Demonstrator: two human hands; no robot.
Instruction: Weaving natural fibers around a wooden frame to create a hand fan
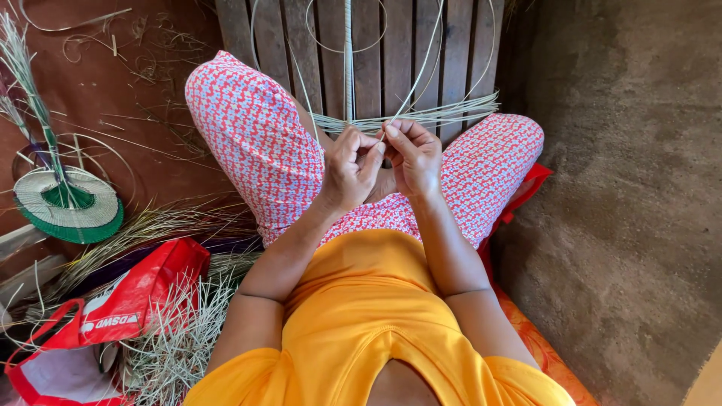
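Both hands, left [350, 167] and right [412, 156], pinch shut on pale strips [406, 118] fanned at twelve o'clock above the lap; she would do well to keep tension even and each strip flat.

I see both hands meet over the lap, left hand [347, 169] just beside right hand [414, 156], touching the strips [406, 118] that fan across the knees. Beyond the knees lies a pallet [391, 45]. Far left on the floor [113, 83] sits a woven disc [68, 204]; nearer me, a bag [113, 308] rests among loose fibres [180, 338].
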